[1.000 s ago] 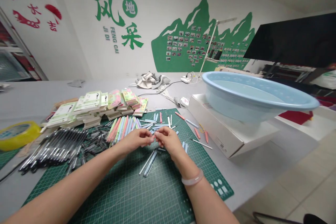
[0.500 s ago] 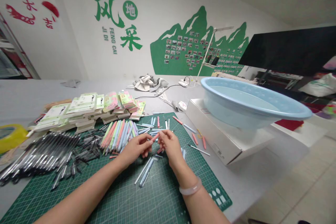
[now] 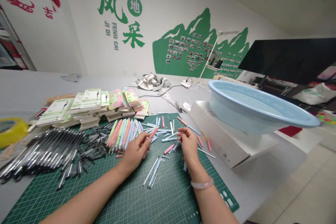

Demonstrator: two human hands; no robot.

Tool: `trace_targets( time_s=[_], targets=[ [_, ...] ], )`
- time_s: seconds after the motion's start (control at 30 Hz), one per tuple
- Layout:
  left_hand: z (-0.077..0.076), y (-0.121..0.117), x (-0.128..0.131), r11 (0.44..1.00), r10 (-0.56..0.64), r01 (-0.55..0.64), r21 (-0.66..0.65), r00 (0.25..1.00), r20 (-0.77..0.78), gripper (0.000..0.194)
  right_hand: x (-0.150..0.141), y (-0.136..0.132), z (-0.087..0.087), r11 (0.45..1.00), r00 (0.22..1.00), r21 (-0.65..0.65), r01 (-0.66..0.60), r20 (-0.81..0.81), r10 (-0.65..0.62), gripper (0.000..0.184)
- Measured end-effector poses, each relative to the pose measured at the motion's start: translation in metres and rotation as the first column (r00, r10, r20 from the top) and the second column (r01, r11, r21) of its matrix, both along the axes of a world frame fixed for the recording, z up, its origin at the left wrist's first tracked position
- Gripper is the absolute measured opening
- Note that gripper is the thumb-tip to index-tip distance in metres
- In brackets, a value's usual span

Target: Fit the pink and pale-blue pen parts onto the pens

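My left hand (image 3: pixel 135 150) holds a pink pen barrel (image 3: pixel 153 133) by its lower end, tip pointing up and right, over the green cutting mat (image 3: pixel 126 196). My right hand (image 3: pixel 187 143) hovers a hand's width to the right, fingers curled near small loose pen parts (image 3: pixel 168 134); whether it pinches one I cannot tell. A fan of pastel pen barrels (image 3: pixel 123 131) lies just left of the left hand. Two pale blue barrels (image 3: pixel 153 171) lie on the mat below and between the hands.
Black pen refills (image 3: pixel 44 152) are heaped at the mat's left. Stacked pen packages (image 3: pixel 89 106) sit behind them, a yellow tape roll (image 3: pixel 10 131) at far left. A light blue basin (image 3: pixel 257 106) rests on a white box (image 3: pixel 223 136) at right. The table edge runs at lower right.
My hands were joined on a pen one second ago. They have drawn apart: the left keeps the pink barrel, the right has moved right.
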State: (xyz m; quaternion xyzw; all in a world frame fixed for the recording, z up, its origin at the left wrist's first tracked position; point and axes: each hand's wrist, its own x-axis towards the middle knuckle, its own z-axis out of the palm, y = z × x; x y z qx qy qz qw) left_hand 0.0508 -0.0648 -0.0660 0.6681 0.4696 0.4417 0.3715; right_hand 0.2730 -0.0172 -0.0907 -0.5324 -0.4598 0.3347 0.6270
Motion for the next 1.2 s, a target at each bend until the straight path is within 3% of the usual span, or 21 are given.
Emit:
trace_targets(
  time_s=[0.2,0.37,0.43,0.5,0.57,0.63,0.77,0.87,0.9,0.97,1.07,1.2],
  targets=[
    [-0.007,0.005,0.000,1.000,0.011,-0.008,0.025,0.993,-0.116,0.028,0.002,0.002,-0.002,1.000,1.000,-0.015,-0.005,0.023,0.005,0.022],
    [-0.009,0.009,0.001,0.999,0.029,-0.026,0.021,0.990,-0.137,0.028,-0.006,-0.005,0.003,1.000,0.989,-0.013,-0.007,0.149,0.009,0.021],
    [-0.010,0.009,0.001,1.000,0.019,-0.017,0.013,0.989,-0.143,0.028,-0.017,-0.013,0.005,0.995,0.971,-0.008,-0.103,0.214,0.102,0.021],
    [-0.011,0.008,0.002,1.000,0.000,0.000,0.001,0.991,-0.132,0.028,-0.032,-0.023,0.007,0.967,0.925,-0.044,-0.251,0.284,0.253,0.023],
    [-0.013,0.008,0.001,1.000,-0.017,0.017,-0.002,0.994,-0.106,0.027,-0.046,-0.035,0.010,0.934,0.837,-0.008,-0.358,0.440,0.325,0.024],
    [-0.015,0.009,0.001,1.000,-0.016,0.017,0.007,0.996,-0.083,0.026,-0.057,-0.045,0.015,0.893,0.735,0.021,-0.449,0.577,0.356,0.024],
    [-0.018,0.011,0.000,1.000,0.006,-0.005,0.019,1.000,-0.029,0.027,-0.053,-0.050,0.027,0.833,0.638,0.025,-0.552,0.657,0.403,0.026],
    [-0.018,0.012,0.000,1.000,0.002,-0.002,0.008,1.000,0.030,0.027,-0.023,-0.035,0.036,0.917,0.747,0.041,-0.396,0.594,0.297,0.021],
    [-0.016,0.012,0.000,1.000,0.000,0.000,0.003,0.999,0.047,0.027,-0.012,-0.029,0.039,0.945,0.779,0.022,-0.326,0.573,0.255,0.021],
    [-0.011,0.012,0.000,1.000,-0.013,0.015,-0.014,0.996,0.086,0.027,0.010,-0.019,0.043,0.963,0.769,-0.011,-0.270,0.599,0.222,0.019],
    [0.005,0.013,-0.005,0.994,-0.063,0.078,-0.081,0.983,0.171,0.029,0.027,-0.009,0.046,0.948,0.692,-0.038,-0.316,0.674,0.258,0.018],
    [0.038,0.018,-0.021,0.982,-0.094,0.127,-0.142,0.972,0.216,0.033,0.022,-0.003,0.042,0.937,0.705,-0.042,-0.347,0.647,0.291,0.016]
  ],
)
